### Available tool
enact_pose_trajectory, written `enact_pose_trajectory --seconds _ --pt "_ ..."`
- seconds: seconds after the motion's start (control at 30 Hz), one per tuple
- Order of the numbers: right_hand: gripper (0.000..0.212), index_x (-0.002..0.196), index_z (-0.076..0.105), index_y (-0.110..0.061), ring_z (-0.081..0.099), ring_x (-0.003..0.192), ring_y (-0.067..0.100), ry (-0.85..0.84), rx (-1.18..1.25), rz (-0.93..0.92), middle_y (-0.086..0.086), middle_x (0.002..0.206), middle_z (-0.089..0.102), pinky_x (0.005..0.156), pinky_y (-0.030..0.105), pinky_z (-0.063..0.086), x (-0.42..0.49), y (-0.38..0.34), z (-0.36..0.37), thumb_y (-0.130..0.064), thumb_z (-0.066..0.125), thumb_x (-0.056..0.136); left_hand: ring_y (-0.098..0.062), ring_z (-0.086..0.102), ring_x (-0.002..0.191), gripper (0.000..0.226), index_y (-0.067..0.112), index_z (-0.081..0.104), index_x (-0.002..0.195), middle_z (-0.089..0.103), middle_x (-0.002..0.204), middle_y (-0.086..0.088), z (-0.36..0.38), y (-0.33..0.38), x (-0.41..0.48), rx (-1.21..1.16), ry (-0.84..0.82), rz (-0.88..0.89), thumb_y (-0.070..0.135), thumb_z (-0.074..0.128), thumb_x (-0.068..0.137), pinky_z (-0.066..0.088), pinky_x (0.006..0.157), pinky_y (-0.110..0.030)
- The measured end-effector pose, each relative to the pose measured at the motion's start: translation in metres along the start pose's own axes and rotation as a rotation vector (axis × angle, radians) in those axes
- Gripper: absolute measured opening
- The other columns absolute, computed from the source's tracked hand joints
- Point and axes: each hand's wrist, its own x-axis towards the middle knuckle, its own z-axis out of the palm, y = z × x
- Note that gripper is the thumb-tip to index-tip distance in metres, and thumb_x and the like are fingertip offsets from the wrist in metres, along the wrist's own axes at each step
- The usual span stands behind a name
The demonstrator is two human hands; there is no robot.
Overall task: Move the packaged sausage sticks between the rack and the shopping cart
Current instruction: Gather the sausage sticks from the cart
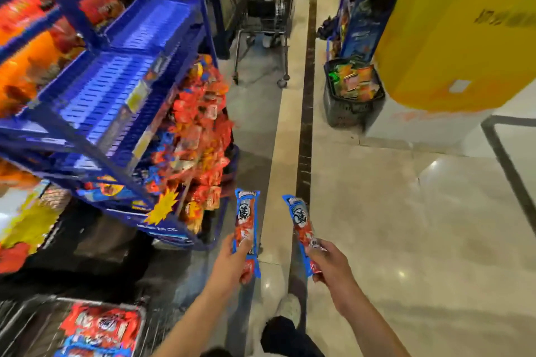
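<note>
My left hand (232, 262) grips the lower end of a red and blue sausage stick pack (246, 219), held upright over the aisle floor. My right hand (329, 265) grips a second, like pack (300, 222) that leans slightly left. The blue rack (116, 90) stands at the left, its upper shelves bare and its end hung with red sausage packs (200, 142). The shopping cart (26, 324) shows at the bottom left corner, with several red and blue packs (100, 327) lying in it. Both hands are to the right of the rack and the cart.
Another wire cart (265, 23) stands far up the aisle. A dark basket of snack packs (352, 90) sits on the floor by a big yellow pillar (455, 29). A metal frame (507, 159) crosses the right edge. My shoe (287, 311) is below the hands.
</note>
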Motion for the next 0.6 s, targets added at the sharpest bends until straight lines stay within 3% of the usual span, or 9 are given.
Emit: enact_pose_trajectory --seconds 0.17,0.27,0.43,0.6 --pt "0.030 0.116 0.062 -0.019 0.061 0.061 0.013 -0.049 -0.039 -0.029 0.006 0.091 0.071 0.049 0.026 0.045 0.048 -0.061 -0.021 -0.022 0.070 0.088 -0.014 0.056 0.049 0.028 0.012 0.052 0.118 0.063 0.081 -0.011 0.034 0.049 0.038 -0.043 0.065 0.003 0.028 0.059 0.096 0.039 0.034 -0.021" --pt "0.029 0.115 0.062 -0.022 0.065 0.070 0.013 -0.092 -0.076 -0.041 0.004 0.098 0.071 0.052 0.024 0.048 0.078 -0.093 -0.017 -0.025 0.070 0.088 -0.016 0.049 0.048 0.023 0.011 0.053 0.115 0.059 0.076 -0.012 0.043 0.069 0.058 -0.115 0.107 0.002 0.025 0.057 0.097 0.037 0.033 -0.019" --pt "0.020 0.105 0.060 -0.030 0.070 0.086 0.018 -0.215 -0.196 -0.051 -0.003 0.094 0.070 0.079 0.041 0.058 0.122 -0.139 0.009 -0.026 0.070 0.088 -0.014 0.042 0.037 0.021 0.010 0.054 0.112 0.051 0.064 -0.010 0.036 0.086 0.105 -0.207 0.244 -0.047 0.025 0.056 0.098 0.032 0.033 -0.018" --pt "0.016 0.101 0.063 -0.026 0.071 0.084 0.021 -0.297 -0.331 -0.095 0.000 0.093 0.073 0.066 0.033 0.054 0.184 -0.186 0.028 -0.024 0.070 0.087 -0.015 0.042 0.039 0.022 0.007 0.055 0.109 0.052 0.064 -0.013 0.043 0.106 0.157 -0.282 0.298 -0.040 0.026 0.055 0.098 0.031 0.035 -0.020"
